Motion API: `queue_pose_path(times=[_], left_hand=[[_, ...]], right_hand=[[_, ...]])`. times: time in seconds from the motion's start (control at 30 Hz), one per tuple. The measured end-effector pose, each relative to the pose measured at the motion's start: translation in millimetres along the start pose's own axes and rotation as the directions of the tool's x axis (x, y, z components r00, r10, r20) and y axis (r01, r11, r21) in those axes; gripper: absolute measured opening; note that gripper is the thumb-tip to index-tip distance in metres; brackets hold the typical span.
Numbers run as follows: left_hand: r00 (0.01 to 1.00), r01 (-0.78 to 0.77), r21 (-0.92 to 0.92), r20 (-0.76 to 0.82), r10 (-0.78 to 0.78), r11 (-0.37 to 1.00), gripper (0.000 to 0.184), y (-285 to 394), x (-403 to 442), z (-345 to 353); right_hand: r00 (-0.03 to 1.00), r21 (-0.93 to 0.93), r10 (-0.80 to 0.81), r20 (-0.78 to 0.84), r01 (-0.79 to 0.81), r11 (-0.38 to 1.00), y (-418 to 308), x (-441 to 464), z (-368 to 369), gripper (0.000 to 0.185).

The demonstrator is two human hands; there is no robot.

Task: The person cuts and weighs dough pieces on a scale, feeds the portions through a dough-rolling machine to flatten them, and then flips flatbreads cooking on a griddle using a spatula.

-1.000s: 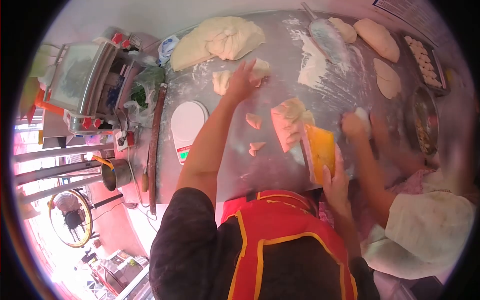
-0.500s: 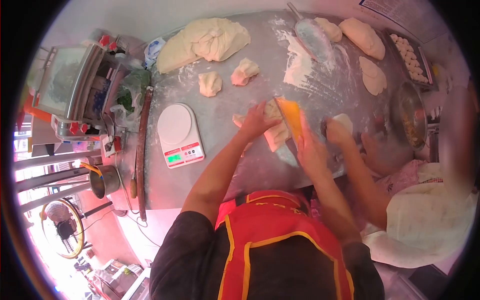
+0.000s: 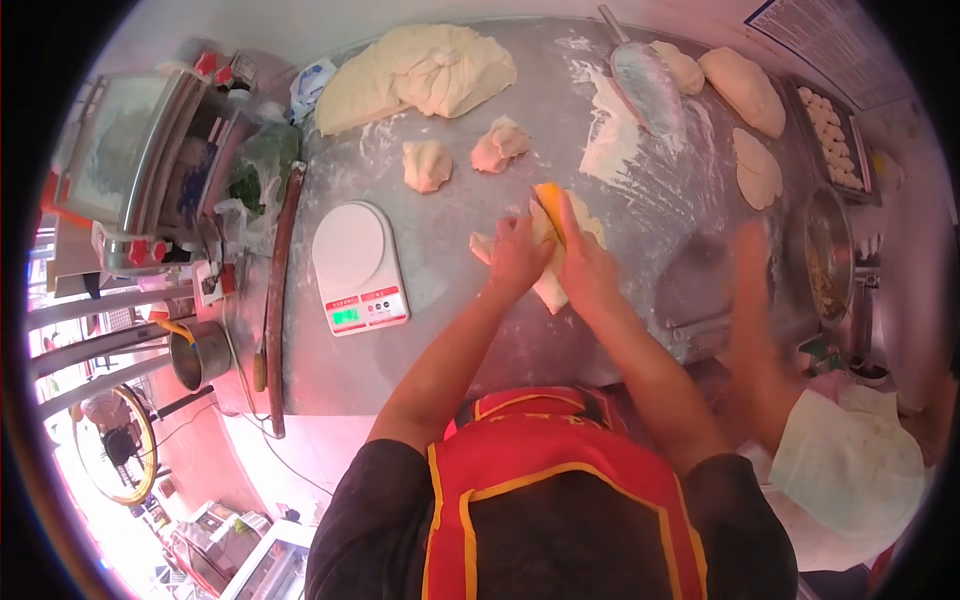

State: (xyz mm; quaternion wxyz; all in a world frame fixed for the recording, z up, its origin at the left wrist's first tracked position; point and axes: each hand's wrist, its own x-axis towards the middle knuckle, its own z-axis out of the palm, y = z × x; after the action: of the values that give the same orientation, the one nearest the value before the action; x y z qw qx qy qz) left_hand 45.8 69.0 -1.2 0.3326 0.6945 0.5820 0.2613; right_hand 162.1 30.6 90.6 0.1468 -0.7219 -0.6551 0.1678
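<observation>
My right hand [image 3: 590, 270] grips a yellow dough scraper [image 3: 549, 198], its edge down on a piece of dough [image 3: 551, 293] on the metal worktable. Against the scraper's left side, my left hand [image 3: 520, 255] has its fingers closed around part of that dough. Both hands partly hide the dough, which shows on either side of the blade. Two torn lumps, one dough lump [image 3: 427, 166] and another dough lump [image 3: 500, 145], lie farther back. On the left stands a white digital scale [image 3: 358, 262] with a lit green display and a bare platform.
A large dough mass [image 3: 420, 78] sits at the back. Flour and a metal scoop [image 3: 645, 85] lie right of it, near more dough pieces [image 3: 742, 90]. A tray [image 3: 832, 140] and a bowl [image 3: 828, 255] stand at right, beside a co-worker's blurred arm [image 3: 755, 330]. A rod [image 3: 283, 300] lines the left edge.
My right hand and the scraper have moved left and turned, coming close beside my left hand over the dough. The co-worker's arm has moved right, away from my hands.
</observation>
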Motion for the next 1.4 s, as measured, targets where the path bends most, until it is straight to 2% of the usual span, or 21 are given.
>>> queue_pose_path(times=[0.1,0.2,0.27,0.33,0.37,0.47,0.53,0.57,0.63,0.7,0.8,0.9,0.93,0.97,1.0,1.03,1.1,1.2,1.3,1.37,1.4], left_hand=[[0.985,-0.047,0.258,-0.151,0.088,0.965,0.047,20,-23,-5],[0.969,-0.246,-0.020,-0.023,0.246,0.969,0.040,20,-54,-28],[0.804,-0.594,0.039,0.034,0.593,0.803,0.038,25,-97,-48],[0.809,-0.582,-0.058,0.066,0.584,0.811,0.039,32,-111,-52],[0.814,-0.565,-0.107,0.086,0.574,0.818,0.039,36,-116,-52],[0.903,-0.335,-0.158,0.228,0.365,0.929,0.039,61,-95,-57],[0.863,-0.411,-0.253,0.202,0.463,0.876,0.040,81,-77,-54],[0.841,-0.442,-0.301,0.189,0.506,0.845,0.041,91,-69,-49],[0.854,-0.413,-0.328,0.183,0.487,0.849,0.045,112,-42,-37],[0.852,-0.470,-0.444,-0.003,0.523,0.763,0.047,138,-8,-22],[0.976,-0.022,-0.768,0.123,0.181,0.640,0.053,168,35,13],[0.990,0.057,-0.648,0.137,0.043,0.760,0.058,131,78,94],[0.976,0.012,-0.417,0.203,0.080,0.909,0.060,127,82,100],[0.957,-0.055,-0.159,0.274,0.098,0.986,0.062,122,85,104],[0.935,-0.139,0.108,0.343,0.094,0.984,0.065,124,85,105],[0.938,-0.255,0.091,0.263,0.224,0.963,0.066,128,83,107],[0.878,-0.477,0.086,0.092,0.470,0.875,0.069,134,83,109],[0.751,-0.652,0.276,0.366,0.550,0.706,0.074,128,91,124],[0.768,-0.622,0.213,0.357,0.532,0.754,0.074,127,97,128],[0.798,-0.574,0.153,0.327,0.507,0.805,0.069,120,100,129],[0.814,-0.546,0.123,0.310,0.491,0.828,0.067,116,100,128]], right_hand=[[0.995,-0.028,-0.060,-0.079,0.058,0.998,-3,14,6,0.076],[0.996,0.011,-0.070,-0.064,0.071,0.997,3,11,7,0.075],[0.996,0.093,-0.065,-0.067,0.071,0.993,6,-3,-5,0.073],[0.993,0.227,-0.065,-0.102,0.087,0.970,2,-32,-28,0.071],[0.990,0.224,-0.019,-0.141,0.051,0.973,3,-48,-38,0.070],[0.964,0.238,0.129,-0.231,-0.072,0.969,16,-102,-66,0.066],[0.933,0.265,0.249,-0.262,-0.178,0.948,28,-132,-83,0.064],[0.922,0.258,0.251,-0.295,-0.177,0.950,35,-145,-88,0.064],[0.901,0.267,0.281,-0.330,-0.196,0.944,44,-169,-95,0.063],[0.880,0.323,0.357,-0.313,-0.255,0.912,46,-191,-100,0.063],[0.854,0.374,0.462,-0.241,-0.358,0.856,55,-219,-96,0.063],[0.843,0.381,0.471,-0.260,-0.359,0.852,67,-231,-84,0.063],[0.842,0.396,0.469,-0.268,-0.347,0.850,73,-233,-82,0.064],[0.841,0.410,0.466,-0.276,-0.336,0.848,78,-235,-79,0.064],[0.840,0.424,0.463,-0.284,-0.324,0.846,83,-237,-78,0.064],[0.834,0.432,0.472,-0.287,-0.328,0.840,86,-236,-80,0.064],[0.825,0.451,0.489,-0.284,-0.335,0.827,94,-229,-83,0.063],[0.825,0.465,0.489,-0.284,-0.328,0.822,111,-210,-90,0.062],[0.839,0.441,0.461,-0.287,-0.311,0.842,122,-162,-113,0.062],[0.869,0.324,0.379,-0.318,-0.275,0.905,133,-121,-118,0.066],[0.887,0.204,0.270,-0.374,-0.205,0.957,139,-100,-116,0.069]])
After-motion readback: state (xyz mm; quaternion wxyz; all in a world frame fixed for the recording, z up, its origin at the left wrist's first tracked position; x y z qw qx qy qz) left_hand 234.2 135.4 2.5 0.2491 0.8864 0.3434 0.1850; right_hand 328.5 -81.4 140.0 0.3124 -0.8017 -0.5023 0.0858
